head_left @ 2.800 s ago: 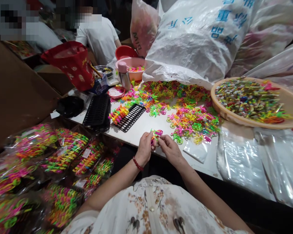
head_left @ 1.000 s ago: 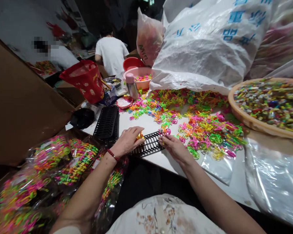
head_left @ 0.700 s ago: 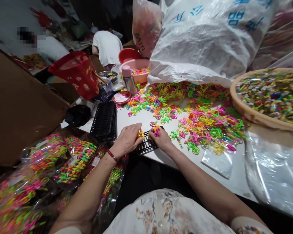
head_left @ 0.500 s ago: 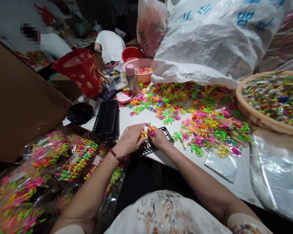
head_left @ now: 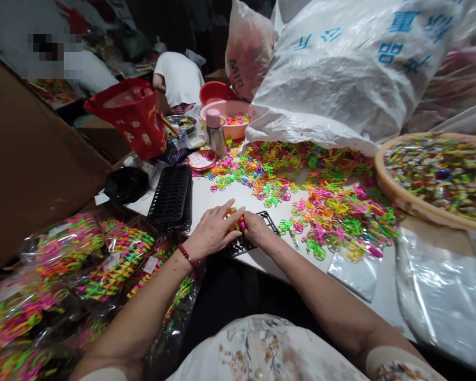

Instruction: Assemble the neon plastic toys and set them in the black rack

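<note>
My left hand lies with its fingers spread over a black slotted plastic tray, against a few small bright plastic toys set in it. Close beside it, my right hand is closed, fingertips pinched on a small pink and yellow toy bicycle at the tray. The fingers hide most of that toy. To the right of my hands lies a heap of neon toy bicycles. Near the tray rests a small clear tube with coloured bits.
Stacked black trays stand left of my hands. Bagged toys lie lower left. A tan basin of small wrapped pieces, plastic bags, a large white sack and a thermos surround the table. A co-worker in white bends over behind.
The toy between my hands has gone down to the tray. My left fingers have spread apart, and my right hand has lowered slightly. The view has shifted a little.
</note>
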`<action>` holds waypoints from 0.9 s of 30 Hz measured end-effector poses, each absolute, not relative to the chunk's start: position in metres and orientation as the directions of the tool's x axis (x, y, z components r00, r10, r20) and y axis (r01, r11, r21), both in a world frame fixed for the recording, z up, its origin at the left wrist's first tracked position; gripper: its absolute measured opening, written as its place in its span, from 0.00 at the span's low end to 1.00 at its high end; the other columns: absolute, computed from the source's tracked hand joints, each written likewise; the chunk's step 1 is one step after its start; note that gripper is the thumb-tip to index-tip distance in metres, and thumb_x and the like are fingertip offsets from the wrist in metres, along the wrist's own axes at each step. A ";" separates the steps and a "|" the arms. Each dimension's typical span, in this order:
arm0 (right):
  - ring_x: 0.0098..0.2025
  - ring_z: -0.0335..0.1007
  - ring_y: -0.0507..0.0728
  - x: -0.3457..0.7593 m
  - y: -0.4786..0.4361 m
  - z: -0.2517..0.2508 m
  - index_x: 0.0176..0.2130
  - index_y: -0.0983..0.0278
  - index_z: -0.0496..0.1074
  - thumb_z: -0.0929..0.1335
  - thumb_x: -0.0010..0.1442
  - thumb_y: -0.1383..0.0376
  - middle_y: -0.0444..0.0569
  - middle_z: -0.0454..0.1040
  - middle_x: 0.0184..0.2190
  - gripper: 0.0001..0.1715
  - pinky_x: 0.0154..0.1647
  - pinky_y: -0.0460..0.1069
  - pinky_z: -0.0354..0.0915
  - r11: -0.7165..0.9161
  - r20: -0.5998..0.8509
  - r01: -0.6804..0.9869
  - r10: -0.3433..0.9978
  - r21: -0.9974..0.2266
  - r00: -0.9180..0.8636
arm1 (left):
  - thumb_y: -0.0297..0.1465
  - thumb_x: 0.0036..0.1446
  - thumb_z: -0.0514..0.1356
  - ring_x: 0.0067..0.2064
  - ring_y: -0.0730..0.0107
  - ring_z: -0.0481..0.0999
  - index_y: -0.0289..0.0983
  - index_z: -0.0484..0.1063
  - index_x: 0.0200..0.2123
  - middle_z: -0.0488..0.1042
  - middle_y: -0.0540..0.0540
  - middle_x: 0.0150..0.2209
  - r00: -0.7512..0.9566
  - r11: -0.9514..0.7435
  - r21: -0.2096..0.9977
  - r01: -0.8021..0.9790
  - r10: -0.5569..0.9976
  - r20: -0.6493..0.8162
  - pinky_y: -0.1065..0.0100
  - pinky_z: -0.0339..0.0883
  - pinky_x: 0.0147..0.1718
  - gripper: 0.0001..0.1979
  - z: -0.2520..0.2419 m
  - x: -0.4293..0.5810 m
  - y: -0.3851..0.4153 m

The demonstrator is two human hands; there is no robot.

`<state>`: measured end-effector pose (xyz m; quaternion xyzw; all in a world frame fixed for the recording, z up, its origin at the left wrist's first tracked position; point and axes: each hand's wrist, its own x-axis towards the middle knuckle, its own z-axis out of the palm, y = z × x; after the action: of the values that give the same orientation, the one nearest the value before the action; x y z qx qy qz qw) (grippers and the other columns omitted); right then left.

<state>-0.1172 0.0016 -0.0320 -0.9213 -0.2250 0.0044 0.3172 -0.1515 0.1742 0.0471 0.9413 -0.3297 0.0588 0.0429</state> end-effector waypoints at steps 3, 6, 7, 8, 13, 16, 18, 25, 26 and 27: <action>0.40 0.68 0.55 -0.126 -0.005 -0.026 0.38 0.65 0.71 0.65 0.58 0.73 0.51 0.73 0.37 0.08 0.41 0.47 0.62 -0.689 0.155 0.411 0.403 -0.597 0.902 | 0.45 0.62 0.53 0.60 0.52 0.64 0.46 0.53 0.65 0.51 0.38 0.68 0.773 -0.779 -0.026 -0.626 -0.625 0.113 0.52 0.64 0.53 0.30 0.049 -0.153 0.173; 0.43 0.68 0.55 -0.152 -0.031 -0.019 0.43 0.63 0.69 0.66 0.61 0.69 0.51 0.71 0.42 0.09 0.44 0.48 0.62 -0.705 0.232 0.384 0.307 -0.596 0.923 | 0.47 0.62 0.53 0.64 0.50 0.59 0.45 0.55 0.65 0.49 0.38 0.69 0.767 -0.776 -0.058 -0.628 -0.629 0.126 0.48 0.61 0.55 0.30 0.050 -0.152 0.173; 0.42 0.67 0.55 -0.162 -0.043 -0.017 0.44 0.63 0.68 0.66 0.62 0.68 0.51 0.70 0.42 0.09 0.43 0.49 0.62 -0.745 0.242 0.340 0.243 -0.574 0.939 | 0.47 0.62 0.53 0.65 0.48 0.56 0.44 0.56 0.65 0.49 0.37 0.69 0.761 -0.773 -0.070 -0.630 -0.633 0.143 0.45 0.57 0.58 0.31 0.050 -0.151 0.172; 0.40 0.67 0.56 -0.173 -0.057 -0.016 0.44 0.64 0.67 0.65 0.63 0.66 0.52 0.70 0.41 0.08 0.41 0.49 0.62 -0.801 0.233 0.271 0.168 -0.533 0.958 | 0.47 0.62 0.53 0.67 0.47 0.53 0.44 0.56 0.65 0.48 0.37 0.69 0.750 -0.767 -0.081 -0.637 -0.641 0.163 0.42 0.53 0.60 0.31 0.050 -0.150 0.172; 0.36 0.67 0.58 -0.203 -0.109 -0.019 0.41 0.65 0.65 0.65 0.63 0.66 0.53 0.70 0.37 0.06 0.33 0.49 0.59 -0.969 0.085 0.007 -0.015 -0.247 0.996 | 0.45 0.64 0.51 0.69 0.54 0.48 0.40 0.58 0.63 0.56 0.40 0.67 0.685 -0.702 -0.049 -0.710 -0.706 0.179 0.43 0.40 0.65 0.28 0.046 -0.143 0.165; 0.35 0.69 0.58 -0.200 -0.115 -0.017 0.42 0.66 0.66 0.62 0.63 0.69 0.54 0.72 0.35 0.06 0.33 0.49 0.59 -0.970 0.052 -0.029 -0.042 -0.240 0.998 | 0.43 0.65 0.49 0.68 0.57 0.52 0.35 0.61 0.61 0.59 0.39 0.65 0.693 -0.698 0.028 -0.715 -0.703 0.159 0.50 0.48 0.65 0.26 0.041 -0.139 0.163; 0.35 0.70 0.58 -0.191 -0.110 -0.014 0.46 0.67 0.66 0.62 0.62 0.69 0.54 0.74 0.35 0.11 0.35 0.50 0.60 -0.933 0.104 -0.047 -0.090 -0.358 0.991 | 0.41 0.66 0.48 0.68 0.59 0.52 0.33 0.62 0.60 0.60 0.38 0.65 0.698 -0.697 0.073 -0.714 -0.697 0.166 0.53 0.51 0.64 0.25 0.038 -0.139 0.163; 0.29 0.68 0.53 -0.151 -0.050 -0.023 0.39 0.63 0.68 0.63 0.59 0.62 0.45 0.74 0.30 0.09 0.30 0.47 0.63 -0.379 0.072 0.066 -0.002 -0.923 0.997 | 0.37 0.68 0.45 0.67 0.61 0.56 0.33 0.55 0.64 0.60 0.37 0.65 0.710 -0.688 0.177 -0.704 -0.677 0.196 0.54 0.55 0.64 0.25 0.040 -0.139 0.165; 0.28 0.68 0.53 -0.146 -0.040 -0.026 0.37 0.63 0.67 0.63 0.59 0.61 0.44 0.73 0.28 0.08 0.30 0.47 0.62 -0.372 0.088 0.087 0.014 -0.924 0.996 | 0.36 0.68 0.45 0.66 0.61 0.57 0.33 0.53 0.65 0.60 0.37 0.65 0.716 -0.691 0.189 -0.698 -0.669 0.197 0.54 0.56 0.63 0.25 0.041 -0.139 0.164; 0.29 0.67 0.53 -0.141 -0.031 -0.028 0.35 0.62 0.66 0.63 0.59 0.61 0.43 0.72 0.27 0.07 0.30 0.47 0.61 -0.395 0.113 0.114 0.024 -0.912 0.993 | 0.36 0.67 0.45 0.66 0.61 0.58 0.34 0.51 0.66 0.59 0.37 0.65 0.721 -0.693 0.199 -0.693 -0.664 0.199 0.54 0.57 0.63 0.26 0.041 -0.139 0.164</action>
<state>-0.1412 -0.0313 -0.0275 -0.8342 -0.0414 -0.0407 0.5484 -0.1394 0.1643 0.0405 0.9184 -0.3693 0.0559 0.1307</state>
